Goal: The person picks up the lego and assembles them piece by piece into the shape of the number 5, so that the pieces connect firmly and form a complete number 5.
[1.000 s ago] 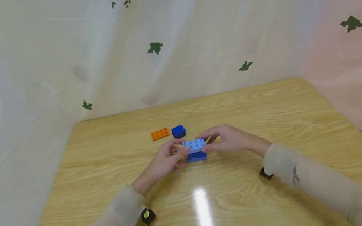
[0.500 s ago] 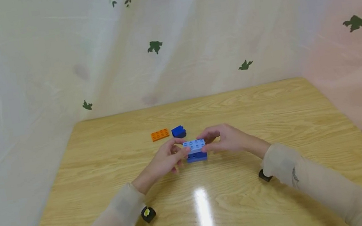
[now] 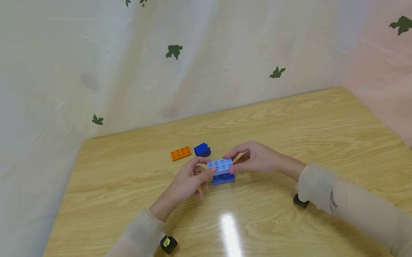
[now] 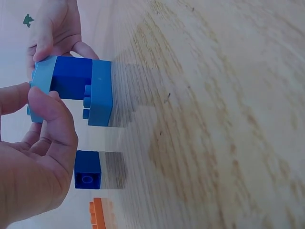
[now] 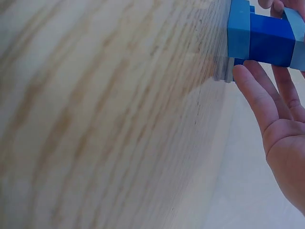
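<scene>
A stack of toy building bricks stands on the table between both hands. Its top is a light blue brick, studs up. Beneath the right-hand end of that sits a dark blue brick, which rests on a lower light blue brick. A gap shows under the top brick's left end, with studs of the lower brick bare there. My left hand pinches the top brick at its left end between thumb and fingers. At the other end my right hand holds it with thumb in front and fingers behind.
Just behind the stack lies a loose dark blue brick on its side, its hollow underside showing in the left wrist view. Left of it is a flat orange brick. A patterned cloth hangs behind the wooden table.
</scene>
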Motion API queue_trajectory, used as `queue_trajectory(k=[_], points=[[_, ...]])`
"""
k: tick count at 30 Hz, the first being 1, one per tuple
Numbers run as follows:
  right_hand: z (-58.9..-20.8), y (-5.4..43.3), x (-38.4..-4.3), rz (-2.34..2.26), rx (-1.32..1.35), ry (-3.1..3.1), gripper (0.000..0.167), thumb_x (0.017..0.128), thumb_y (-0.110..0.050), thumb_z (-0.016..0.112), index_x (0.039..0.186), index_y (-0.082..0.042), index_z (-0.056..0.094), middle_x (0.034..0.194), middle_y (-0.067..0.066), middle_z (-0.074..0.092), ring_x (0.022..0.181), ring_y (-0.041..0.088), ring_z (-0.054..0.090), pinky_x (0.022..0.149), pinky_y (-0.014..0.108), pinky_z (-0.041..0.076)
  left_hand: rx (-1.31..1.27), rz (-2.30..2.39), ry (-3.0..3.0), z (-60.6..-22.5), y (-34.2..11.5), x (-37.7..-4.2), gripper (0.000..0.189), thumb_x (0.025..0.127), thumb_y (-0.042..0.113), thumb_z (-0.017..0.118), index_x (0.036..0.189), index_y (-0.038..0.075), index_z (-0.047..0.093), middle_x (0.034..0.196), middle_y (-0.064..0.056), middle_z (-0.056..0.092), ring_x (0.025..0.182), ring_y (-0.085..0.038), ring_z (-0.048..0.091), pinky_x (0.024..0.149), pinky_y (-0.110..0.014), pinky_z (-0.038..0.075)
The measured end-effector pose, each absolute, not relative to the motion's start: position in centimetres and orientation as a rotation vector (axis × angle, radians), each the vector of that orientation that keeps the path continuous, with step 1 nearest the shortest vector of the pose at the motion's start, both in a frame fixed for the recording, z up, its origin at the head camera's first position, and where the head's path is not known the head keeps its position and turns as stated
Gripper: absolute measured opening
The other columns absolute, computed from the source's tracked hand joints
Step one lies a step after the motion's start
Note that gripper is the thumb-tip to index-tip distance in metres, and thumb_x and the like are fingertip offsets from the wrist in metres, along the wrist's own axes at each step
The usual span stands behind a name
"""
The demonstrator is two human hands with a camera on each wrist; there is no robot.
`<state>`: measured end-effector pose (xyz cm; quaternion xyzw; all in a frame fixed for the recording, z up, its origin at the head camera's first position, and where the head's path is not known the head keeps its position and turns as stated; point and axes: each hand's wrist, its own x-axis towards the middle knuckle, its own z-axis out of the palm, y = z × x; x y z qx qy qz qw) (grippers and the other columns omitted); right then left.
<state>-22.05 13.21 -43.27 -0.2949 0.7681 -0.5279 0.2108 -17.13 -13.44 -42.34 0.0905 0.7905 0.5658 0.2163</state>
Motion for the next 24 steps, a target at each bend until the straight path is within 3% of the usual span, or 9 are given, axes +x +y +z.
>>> queue_trajectory(k=[17, 24], points=[[-43.5, 13.2, -23.3, -1.474, -0.841, 2.125, 0.029, 0.089, -0.021, 0.081, 0.114, -0.01, 0.072, 0.122, 0.008, 0.068, 0.105, 0.031, 0.07, 0.083, 0.04, 0.06, 0.292, 1.544, 2.172, -41.9, -13.3, -18.3, 0.046, 0.101, 0.039, 0.064, 0.134, 0.011, 0.048, 0.103, -0.019, 0.066, 0.08, -0.038, 0.061, 0.055, -0.032, 0.054], [-43.9, 13.5, -23.8, -1.48, -0.843, 2.109, 0.028, 0.089, -0.02, 0.081, 0.113, -0.01, 0.072, 0.121, 0.008, 0.068, 0.106, 0.033, 0.069, 0.084, 0.04, 0.06, 0.328, 1.473, 2.148, -41.9, -13.6, -19.3, 0.05, 0.1, 0.042, 0.064, 0.138, 0.014, 0.048, 0.106, -0.017, 0.067, 0.084, -0.035, 0.064, 0.063, -0.038, 0.058]])
